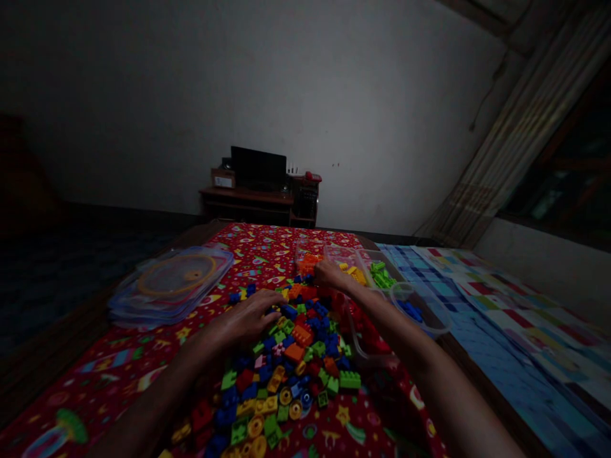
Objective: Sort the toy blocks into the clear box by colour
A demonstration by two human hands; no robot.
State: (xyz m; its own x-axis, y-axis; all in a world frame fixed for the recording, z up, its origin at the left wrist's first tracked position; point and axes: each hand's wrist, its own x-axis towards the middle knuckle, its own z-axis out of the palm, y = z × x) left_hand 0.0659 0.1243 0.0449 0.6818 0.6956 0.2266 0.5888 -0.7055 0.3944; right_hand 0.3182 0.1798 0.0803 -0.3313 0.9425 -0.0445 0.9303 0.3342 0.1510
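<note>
The right hand's fingertips are obscured beside orange bricks; its grip cannot be determined. The left hand is seen with thumb and fingers parted, multicoloured studded bricks heaped to its right

Dark monitor on a desk, across the room from my camera.
Behind it I see a pale wall; a cardboard box sits left of the screen, a small red object to the right. On my right, a patterned curtain hangs beside a dark window.
</note>
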